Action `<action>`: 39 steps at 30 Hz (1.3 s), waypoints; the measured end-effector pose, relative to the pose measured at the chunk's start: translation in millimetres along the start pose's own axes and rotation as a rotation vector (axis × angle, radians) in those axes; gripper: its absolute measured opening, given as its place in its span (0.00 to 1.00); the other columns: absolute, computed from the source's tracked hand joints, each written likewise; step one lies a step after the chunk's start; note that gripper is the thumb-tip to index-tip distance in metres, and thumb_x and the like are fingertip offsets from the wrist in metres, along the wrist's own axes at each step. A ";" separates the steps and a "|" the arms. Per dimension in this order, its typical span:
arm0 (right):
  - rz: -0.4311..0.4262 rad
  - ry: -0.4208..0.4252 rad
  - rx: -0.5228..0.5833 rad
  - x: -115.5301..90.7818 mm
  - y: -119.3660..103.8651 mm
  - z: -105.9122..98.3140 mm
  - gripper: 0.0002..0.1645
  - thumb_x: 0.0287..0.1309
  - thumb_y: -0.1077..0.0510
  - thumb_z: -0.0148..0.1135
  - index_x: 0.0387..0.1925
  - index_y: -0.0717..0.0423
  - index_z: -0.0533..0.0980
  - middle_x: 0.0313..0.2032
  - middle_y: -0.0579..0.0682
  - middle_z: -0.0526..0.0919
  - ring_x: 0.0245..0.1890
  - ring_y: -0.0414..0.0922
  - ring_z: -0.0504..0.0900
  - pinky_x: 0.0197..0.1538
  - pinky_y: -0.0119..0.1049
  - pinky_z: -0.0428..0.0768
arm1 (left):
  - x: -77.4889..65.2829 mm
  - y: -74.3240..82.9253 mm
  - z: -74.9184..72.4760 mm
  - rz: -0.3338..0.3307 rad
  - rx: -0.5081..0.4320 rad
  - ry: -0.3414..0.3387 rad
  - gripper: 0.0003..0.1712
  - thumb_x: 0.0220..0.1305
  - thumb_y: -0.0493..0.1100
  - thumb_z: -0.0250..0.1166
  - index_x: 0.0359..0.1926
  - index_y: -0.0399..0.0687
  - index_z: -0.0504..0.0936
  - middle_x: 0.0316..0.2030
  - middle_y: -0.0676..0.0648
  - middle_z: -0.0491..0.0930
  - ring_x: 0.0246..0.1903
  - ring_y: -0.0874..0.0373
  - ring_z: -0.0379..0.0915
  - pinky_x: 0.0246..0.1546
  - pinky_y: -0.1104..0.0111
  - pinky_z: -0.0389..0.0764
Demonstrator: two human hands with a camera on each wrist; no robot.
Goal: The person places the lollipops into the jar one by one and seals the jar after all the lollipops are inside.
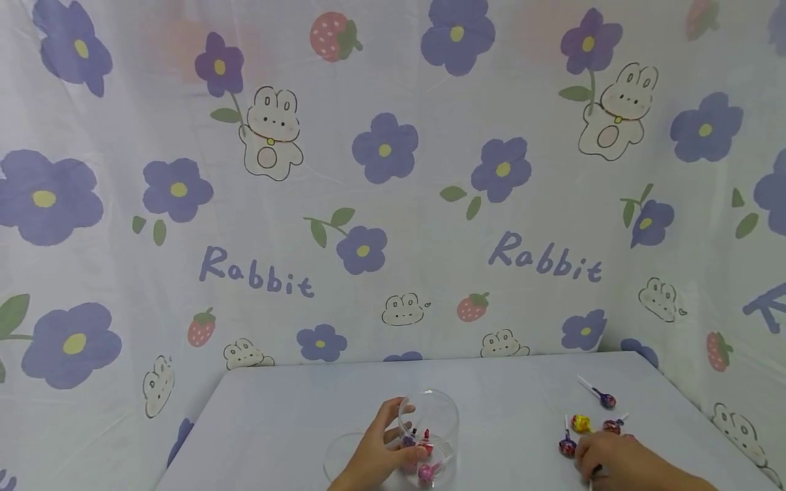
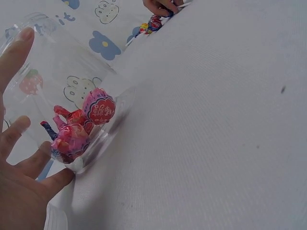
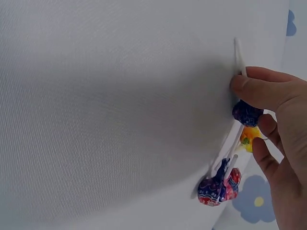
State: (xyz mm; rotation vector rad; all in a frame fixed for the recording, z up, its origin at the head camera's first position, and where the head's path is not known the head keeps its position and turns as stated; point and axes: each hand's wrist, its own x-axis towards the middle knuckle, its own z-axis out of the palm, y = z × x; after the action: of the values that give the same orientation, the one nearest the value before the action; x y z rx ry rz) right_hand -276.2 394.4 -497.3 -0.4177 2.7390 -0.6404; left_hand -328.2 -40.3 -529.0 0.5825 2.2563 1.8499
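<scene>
My left hand grips the side of a clear plastic jar standing on the table, fingers and thumb spread round its wall. Inside, several wrapped lollipops lie at the bottom, among them a pink one and a red one. Over on the right, my right hand pinches a lollipop in a dark blue wrapper by its white stick, between thumb and index finger. A yellow lollipop and a blue-and-red lollipop lie close beside that hand.
A clear round lid lies flat on the white table, left of the jar and partly behind my left hand. Another dark-wrapped lollipop lies farther back. Printed fabric hangs behind the table and along its sides.
</scene>
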 end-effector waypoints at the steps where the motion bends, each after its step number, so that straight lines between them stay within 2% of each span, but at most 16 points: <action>1: -0.003 0.003 -0.022 1.1 -0.9 0.8 0.14 0.55 0.65 0.76 0.27 0.40 0.86 0.36 0.39 0.80 0.38 0.42 0.77 0.47 0.45 0.85 | -0.2 0.1 -0.1 0.003 -0.002 -0.002 0.47 0.61 0.55 0.78 0.74 0.58 0.62 0.70 0.45 0.68 0.66 0.29 0.67 0.61 0.40 0.74; 4: -0.012 0.011 -0.036 2.7 -1.9 1.3 0.09 0.59 0.62 0.75 0.28 0.43 0.86 0.33 0.38 0.79 0.35 0.40 0.76 0.45 0.43 0.85 | -0.7 0.0 -0.8 0.017 -0.010 -0.007 0.47 0.61 0.54 0.78 0.74 0.59 0.62 0.70 0.45 0.68 0.66 0.28 0.67 0.61 0.39 0.74; 7: -0.019 0.021 0.009 3.7 0.0 -1.5 0.02 0.61 0.59 0.74 0.32 0.48 0.86 0.33 0.39 0.81 0.34 0.41 0.77 0.44 0.44 0.85 | -1.1 -0.3 -1.4 0.036 -0.025 -0.010 0.46 0.61 0.53 0.78 0.74 0.58 0.63 0.70 0.44 0.68 0.66 0.28 0.66 0.62 0.39 0.73; 10: -0.032 0.028 0.051 4.7 3.2 -7.0 0.00 0.62 0.59 0.73 0.35 0.50 0.87 0.34 0.39 0.82 0.34 0.42 0.78 0.44 0.45 0.85 | -1.5 0.0 -1.6 0.042 -0.025 -0.008 0.47 0.60 0.52 0.78 0.74 0.58 0.63 0.70 0.44 0.68 0.66 0.28 0.66 0.62 0.39 0.73; 14: -0.091 0.071 0.074 4.5 7.8 -16.7 0.05 0.61 0.64 0.72 0.37 0.51 0.86 0.32 0.40 0.82 0.31 0.40 0.76 0.38 0.39 0.83 | -1.5 1.5 -1.6 0.039 -0.020 -0.006 0.47 0.61 0.53 0.78 0.74 0.58 0.62 0.70 0.44 0.68 0.66 0.28 0.66 0.62 0.40 0.73; 17: -0.122 0.112 0.086 3.0 10.2 -23.2 0.05 0.60 0.64 0.73 0.37 0.55 0.84 0.30 0.40 0.81 0.28 0.36 0.75 0.32 0.33 0.80 | -1.6 1.8 -1.3 0.035 -0.020 -0.004 0.47 0.61 0.52 0.78 0.74 0.56 0.62 0.70 0.44 0.68 0.66 0.28 0.66 0.62 0.40 0.73; 24: -0.179 0.155 0.144 -1.0 7.6 -34.5 0.04 0.60 0.63 0.72 0.37 0.59 0.84 0.28 0.40 0.83 0.26 0.36 0.77 0.30 0.32 0.81 | -1.0 1.0 -0.1 0.009 -0.009 0.000 0.48 0.60 0.53 0.78 0.75 0.55 0.62 0.70 0.45 0.68 0.65 0.29 0.67 0.61 0.40 0.74; 31: -0.230 0.208 0.181 -1.7 -0.2 -41.6 0.02 0.62 0.61 0.72 0.34 0.56 0.86 0.27 0.39 0.85 0.27 0.36 0.81 0.29 0.32 0.82 | -1.4 0.9 0.1 0.010 -0.013 0.001 0.47 0.61 0.52 0.78 0.74 0.54 0.62 0.70 0.44 0.68 0.66 0.28 0.66 0.62 0.39 0.73; 36: -0.275 0.249 0.182 1.0 -4.5 -44.7 0.02 0.62 0.63 0.71 0.34 0.54 0.86 0.29 0.39 0.86 0.27 0.36 0.82 0.30 0.32 0.83 | -0.9 -0.2 0.1 0.013 -0.011 0.003 0.47 0.61 0.52 0.78 0.74 0.54 0.62 0.70 0.45 0.68 0.66 0.28 0.66 0.62 0.39 0.73; 39: -0.259 0.269 0.161 3.1 -10.9 -47.1 0.03 0.61 0.63 0.72 0.34 0.51 0.86 0.30 0.39 0.85 0.28 0.35 0.82 0.31 0.32 0.82 | -0.5 -1.0 0.3 0.013 -0.014 0.001 0.47 0.61 0.52 0.78 0.74 0.54 0.62 0.70 0.45 0.68 0.66 0.29 0.66 0.62 0.40 0.73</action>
State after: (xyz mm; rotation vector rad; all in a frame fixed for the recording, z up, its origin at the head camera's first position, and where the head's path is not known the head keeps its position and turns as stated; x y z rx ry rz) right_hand -293.1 401.9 -452.6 -0.7003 2.8764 -1.0446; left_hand -327.8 -40.4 -530.1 0.5956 2.2439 1.8711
